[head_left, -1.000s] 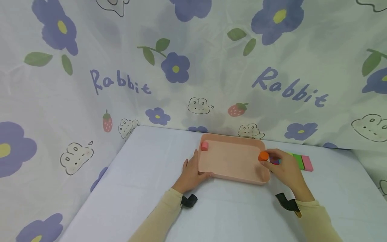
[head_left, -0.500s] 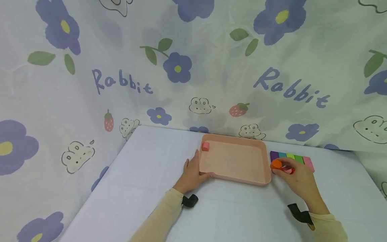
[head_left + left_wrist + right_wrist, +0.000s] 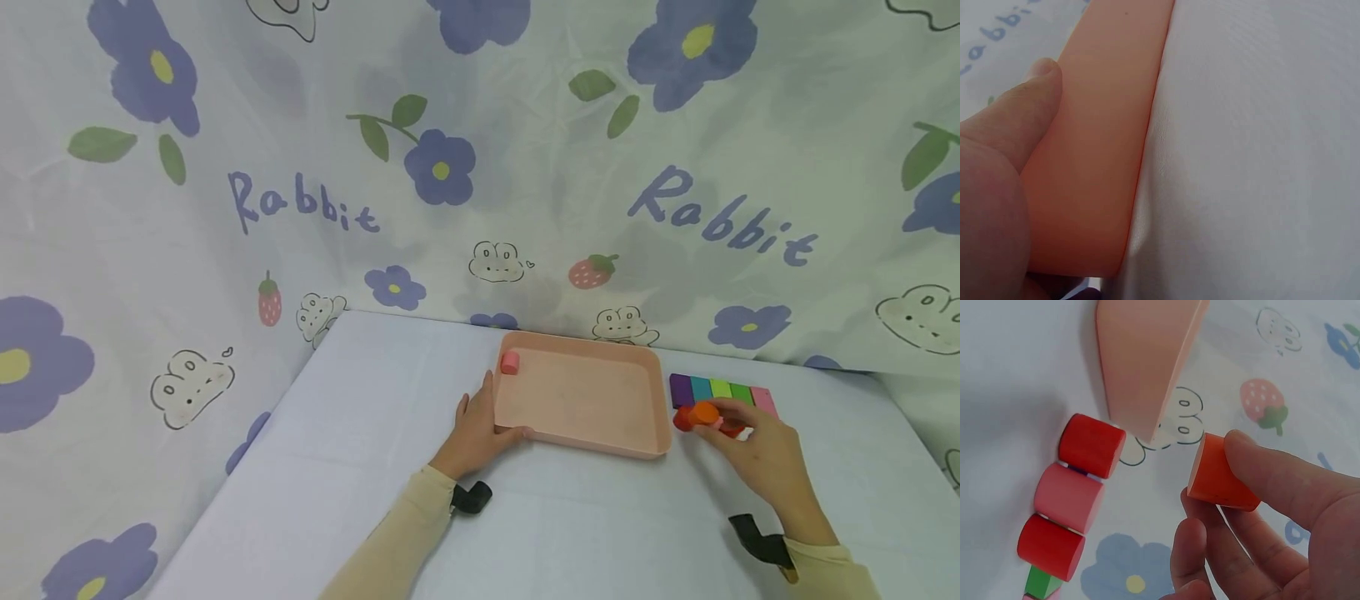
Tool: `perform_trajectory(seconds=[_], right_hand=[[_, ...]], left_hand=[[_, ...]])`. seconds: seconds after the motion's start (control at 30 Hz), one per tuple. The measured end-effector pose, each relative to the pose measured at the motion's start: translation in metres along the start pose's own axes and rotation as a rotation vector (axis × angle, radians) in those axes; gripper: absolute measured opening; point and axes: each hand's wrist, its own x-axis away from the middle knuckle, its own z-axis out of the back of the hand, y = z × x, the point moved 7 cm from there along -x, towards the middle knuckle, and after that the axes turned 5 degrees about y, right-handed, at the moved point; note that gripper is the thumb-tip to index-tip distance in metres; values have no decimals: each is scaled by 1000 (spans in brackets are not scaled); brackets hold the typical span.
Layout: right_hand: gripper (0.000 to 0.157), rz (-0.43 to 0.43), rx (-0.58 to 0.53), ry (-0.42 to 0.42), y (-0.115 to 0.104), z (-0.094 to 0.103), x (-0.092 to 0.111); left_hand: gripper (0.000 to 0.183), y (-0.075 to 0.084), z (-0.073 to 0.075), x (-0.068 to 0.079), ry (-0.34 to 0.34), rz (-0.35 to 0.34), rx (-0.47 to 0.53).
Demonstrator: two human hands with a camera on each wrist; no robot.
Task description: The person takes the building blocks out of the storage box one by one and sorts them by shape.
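My right hand (image 3: 757, 446) pinches an orange cylinder block (image 3: 1219, 472) between thumb and fingers, right of the peach tray (image 3: 585, 400). In the head view the block overlaps a row of cylinders. The right wrist view shows this row as a red cylinder (image 3: 1091, 445), a pink one (image 3: 1069, 497) and another red one (image 3: 1051, 547), lying end on end. At the tray's near left corner rests my left hand (image 3: 474, 433), fingers straight along the left side and thumb on the front wall. A small pink cylinder (image 3: 510, 362) sits inside the tray's far left corner.
Behind the cylinders lies a row of flat coloured blocks: purple (image 3: 681, 390), teal (image 3: 701, 390), yellow-green (image 3: 720, 389), green (image 3: 741, 395) and pink (image 3: 763, 401). A patterned cloth (image 3: 540, 167) hangs behind the white table (image 3: 360, 400).
My right hand has carried the orange cylinder from over the tray's right rim rightward and nearer to me, above the cylinder row. My left hand stays at the tray corner.
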Motion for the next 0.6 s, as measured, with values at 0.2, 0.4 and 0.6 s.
perform_trajectory(seconds=[0.2,0.4,0.6], right_hand=[[49,-19,11,6,10,5,-1],[51,-72,27,-1,22,11,-3],[51,-124,54,-8,32,17,-3]], left_hand=[[119,1,1,0,-5,4,2],[120,0,2,-2,1,6,0],[120,-1,-1,-2,-10,13,3]])
